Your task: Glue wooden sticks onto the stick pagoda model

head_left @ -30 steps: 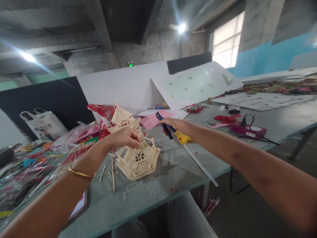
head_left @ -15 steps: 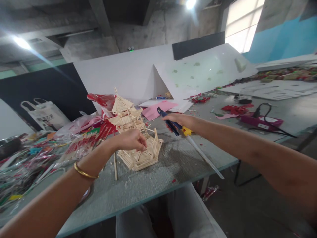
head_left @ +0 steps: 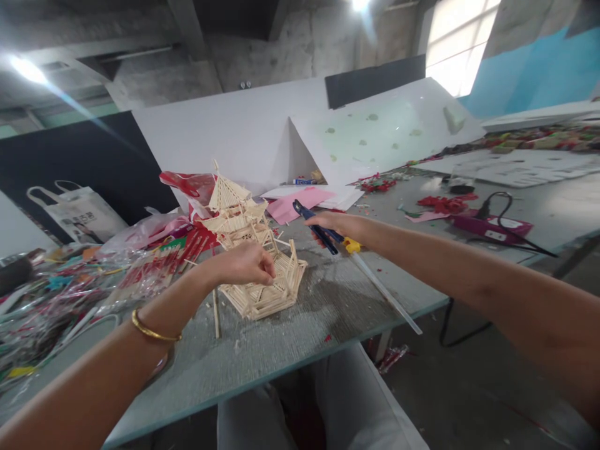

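Note:
A pagoda-like model built of thin pale wooden sticks stands on the table, with a tiered roof and a wide many-sided base. My left hand, a gold bracelet on its wrist, is closed over the near part of this base; anything between its fingertips is hidden. To the right of the model, my right hand is wrapped round blue pliers, held apart from the model. Just behind the pliers' handles is the yellow end of a long translucent stick, which reaches past the table's front edge.
Plastic-wrapped craft pieces crowd the left side, near a white tote bag. A loose wooden stick lies left of the base. Pink paper lies behind. At right are red scraps and a purple power strip with a black plug.
The view has shifted slightly. Both hands keep nearly the same place and hold, the left over the base and the right round the pliers.

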`<state>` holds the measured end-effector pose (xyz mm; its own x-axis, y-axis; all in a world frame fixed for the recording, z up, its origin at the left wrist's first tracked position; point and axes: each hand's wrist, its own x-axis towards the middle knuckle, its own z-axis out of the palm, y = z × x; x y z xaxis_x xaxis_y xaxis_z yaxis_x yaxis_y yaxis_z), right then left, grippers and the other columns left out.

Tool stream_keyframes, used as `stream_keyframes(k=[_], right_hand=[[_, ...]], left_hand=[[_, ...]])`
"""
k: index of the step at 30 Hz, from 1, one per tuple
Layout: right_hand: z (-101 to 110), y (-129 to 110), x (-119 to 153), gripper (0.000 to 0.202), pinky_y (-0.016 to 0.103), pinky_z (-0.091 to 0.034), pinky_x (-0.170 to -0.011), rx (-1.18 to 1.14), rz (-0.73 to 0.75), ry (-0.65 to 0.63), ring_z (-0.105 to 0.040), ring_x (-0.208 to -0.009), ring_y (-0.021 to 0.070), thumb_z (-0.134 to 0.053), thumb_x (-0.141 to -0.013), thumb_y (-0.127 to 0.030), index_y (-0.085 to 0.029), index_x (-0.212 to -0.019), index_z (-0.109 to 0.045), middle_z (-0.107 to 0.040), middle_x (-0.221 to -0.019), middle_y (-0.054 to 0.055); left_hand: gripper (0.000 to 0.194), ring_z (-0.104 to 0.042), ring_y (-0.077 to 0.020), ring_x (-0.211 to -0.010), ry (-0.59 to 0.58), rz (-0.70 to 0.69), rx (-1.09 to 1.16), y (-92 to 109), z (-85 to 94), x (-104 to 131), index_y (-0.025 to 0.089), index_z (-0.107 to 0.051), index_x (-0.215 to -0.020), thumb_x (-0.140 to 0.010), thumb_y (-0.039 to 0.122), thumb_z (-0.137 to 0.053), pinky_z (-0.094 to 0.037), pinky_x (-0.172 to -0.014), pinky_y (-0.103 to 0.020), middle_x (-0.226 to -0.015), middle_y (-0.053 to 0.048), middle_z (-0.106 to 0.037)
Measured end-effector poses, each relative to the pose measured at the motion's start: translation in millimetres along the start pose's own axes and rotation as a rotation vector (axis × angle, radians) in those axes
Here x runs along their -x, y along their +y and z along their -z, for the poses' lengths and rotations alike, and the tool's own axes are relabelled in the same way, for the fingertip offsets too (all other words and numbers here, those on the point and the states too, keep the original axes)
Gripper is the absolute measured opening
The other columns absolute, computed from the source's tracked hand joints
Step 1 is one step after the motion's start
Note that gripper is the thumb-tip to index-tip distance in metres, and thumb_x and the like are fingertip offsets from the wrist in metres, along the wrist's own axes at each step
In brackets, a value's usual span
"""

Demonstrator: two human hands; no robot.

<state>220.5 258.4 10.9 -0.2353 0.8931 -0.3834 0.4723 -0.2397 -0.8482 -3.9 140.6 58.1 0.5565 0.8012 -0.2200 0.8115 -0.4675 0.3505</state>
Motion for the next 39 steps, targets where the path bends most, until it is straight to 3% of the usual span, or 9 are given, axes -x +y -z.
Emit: stream_keyframes(k=[18,22,26,30,34,39], right_hand=[[-4.9,-7.8,16.3,0.031,0.028,-0.045,-0.047,0.059,0.013,0.007,-0.051,-0.041,0.0139,-0.039,-0.087,-0.038,-0.015,-0.068,-0.047,-0.052,-0.048,0.001],[-2.4,-1.3,38.1,0.030,0.025,-0.043,-0.047,0.120,0.118,0.090,-0.051,-0.042,0.0117,-0.041,-0.086,-0.038,-0.016,-0.066,-0.045,-0.051,-0.049,-0.001],[-5.2,6.6,74.2,0.026,0.022,-0.038,-0.044,0.249,0.219,0.179,-0.050,-0.043,0.0116,-0.050,-0.081,-0.036,-0.016,-0.064,-0.046,-0.052,-0.050,0.001],[-12.9,11.4,111.6,0.025,0.023,-0.036,-0.052,0.577,0.343,0.275,-0.057,-0.060,0.0167,-0.053,-0.077,-0.041,-0.017,-0.073,-0.047,-0.059,-0.064,0.005],[-19.9,15.8,133.1,0.029,0.026,-0.034,-0.059,0.784,0.458,0.359,-0.058,-0.080,0.0230,-0.046,-0.078,-0.047,-0.019,-0.083,-0.048,-0.062,-0.086,0.009],[-24.7,19.4,140.3,0.027,0.027,-0.033,-0.061,0.852,0.478,0.367,-0.058,-0.079,0.0232,-0.042,-0.079,-0.045,-0.019,-0.083,-0.048,-0.062,-0.086,0.009]], left_hand=[[0.015,-0.051,-0.0104,-0.059,0.056,-0.008,-0.003,8.4,-1.2,11.0,0.016,-0.067,-0.071,-0.066,0.026,-0.057,-0.034,-0.055,-0.020,-0.061,0.002,-0.060],[0.019,-0.048,-0.0096,-0.056,0.182,-0.014,0.068,14.7,1.6,14.0,0.015,-0.066,-0.071,-0.068,0.030,-0.055,-0.034,-0.054,-0.020,-0.059,0.002,-0.058],[0.025,-0.049,-0.0106,-0.057,0.383,-0.024,0.166,20.6,4.6,9.0,0.014,-0.064,-0.072,-0.071,0.035,-0.052,-0.035,-0.055,-0.022,-0.062,0.001,-0.059],[0.029,-0.051,-0.0123,-0.060,0.567,-0.008,0.221,24.2,4.7,-0.4,0.014,-0.064,-0.076,-0.072,0.039,-0.049,-0.039,-0.059,-0.023,-0.065,0.000,-0.060],[0.027,-0.054,-0.0139,-0.063,0.638,-0.006,0.192,30.3,2.7,-3.8,0.015,-0.064,-0.076,-0.072,0.037,-0.049,-0.040,-0.060,-0.024,-0.066,0.000,-0.062],[0.026,-0.056,-0.0155,-0.065,0.658,0.011,0.184,32.3,-2.5,-2.9,0.016,-0.066,-0.079,-0.071,0.034,-0.050,-0.041,-0.060,-0.024,-0.069,0.000,-0.065]])
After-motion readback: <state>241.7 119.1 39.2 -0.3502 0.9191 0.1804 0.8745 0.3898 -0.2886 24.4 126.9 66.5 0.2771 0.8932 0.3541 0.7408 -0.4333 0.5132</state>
